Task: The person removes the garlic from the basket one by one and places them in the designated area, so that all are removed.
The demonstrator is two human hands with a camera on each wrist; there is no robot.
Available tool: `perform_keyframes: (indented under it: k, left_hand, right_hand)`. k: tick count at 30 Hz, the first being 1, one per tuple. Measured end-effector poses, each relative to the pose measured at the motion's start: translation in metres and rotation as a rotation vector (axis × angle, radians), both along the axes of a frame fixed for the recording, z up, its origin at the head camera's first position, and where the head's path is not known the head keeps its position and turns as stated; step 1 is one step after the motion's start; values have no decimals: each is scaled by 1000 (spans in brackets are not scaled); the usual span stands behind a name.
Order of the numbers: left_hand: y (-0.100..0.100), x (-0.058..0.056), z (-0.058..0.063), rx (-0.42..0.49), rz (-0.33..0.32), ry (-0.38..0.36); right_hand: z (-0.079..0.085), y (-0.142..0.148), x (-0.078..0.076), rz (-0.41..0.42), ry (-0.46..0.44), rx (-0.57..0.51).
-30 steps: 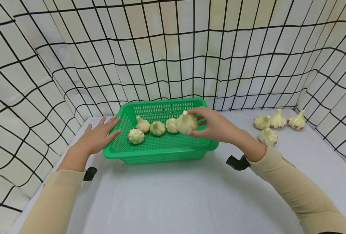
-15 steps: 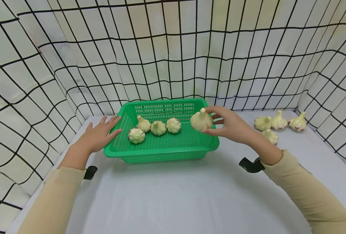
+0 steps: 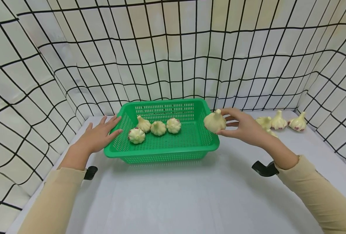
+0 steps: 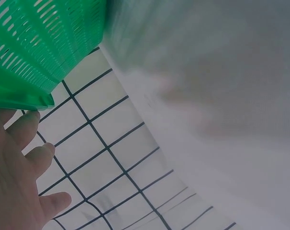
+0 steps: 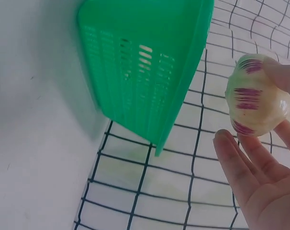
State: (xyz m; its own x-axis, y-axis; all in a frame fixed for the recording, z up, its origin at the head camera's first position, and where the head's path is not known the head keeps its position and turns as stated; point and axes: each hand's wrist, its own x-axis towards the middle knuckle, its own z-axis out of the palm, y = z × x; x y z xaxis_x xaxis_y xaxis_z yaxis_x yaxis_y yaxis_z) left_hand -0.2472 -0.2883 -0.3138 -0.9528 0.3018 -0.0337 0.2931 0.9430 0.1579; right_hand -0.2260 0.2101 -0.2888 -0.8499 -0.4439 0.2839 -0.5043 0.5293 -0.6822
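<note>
In the head view a green plastic basket (image 3: pixel 161 150) stands on the white table, with several garlic bulbs (image 3: pixel 158 128) lying toward its left half. My left hand (image 3: pixel 96 135) rests on the basket's left rim, fingers spread and straight; the left wrist view shows its fingertips at the rim's underside. Over the right rim, my right hand (image 3: pixel 244 127) grips another garlic bulb (image 3: pixel 215 121) between thumb and fingers, stem up. Purple streaks mark the underside of that held bulb (image 5: pixel 252 98) in the right wrist view, where it is outside the basket wall (image 5: pixel 135 76).
Several more garlic bulbs (image 3: pixel 278 120) lie at the back right of the table, partly hidden behind my right hand. A black grid net (image 3: pixel 173 61) over white sheeting encloses the back and both sides. White table surface (image 3: pixel 161 198) stretches in front of the basket.
My right hand has carried the garlic bulb rightward, from above the basket's inside to its right rim. The left hand stays on the left rim, and the bulbs in the basket keep their places.
</note>
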Motion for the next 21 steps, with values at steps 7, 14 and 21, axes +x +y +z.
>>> perform_keyframes:
  k: [7, 14, 21]
  left_hand:
    - [-2, -1, -1, 10, 2, 2]
    - [-2, -2, -1, 19, 0, -5]
    - [-2, -2, -1, 16, -4, -13]
  right_hand:
    - [1, 22, 3, -58, -41, 33]
    - [-2, 46, 5, -74, -83, 52]
    - [-4, 67, 8, -74, -94, 62]
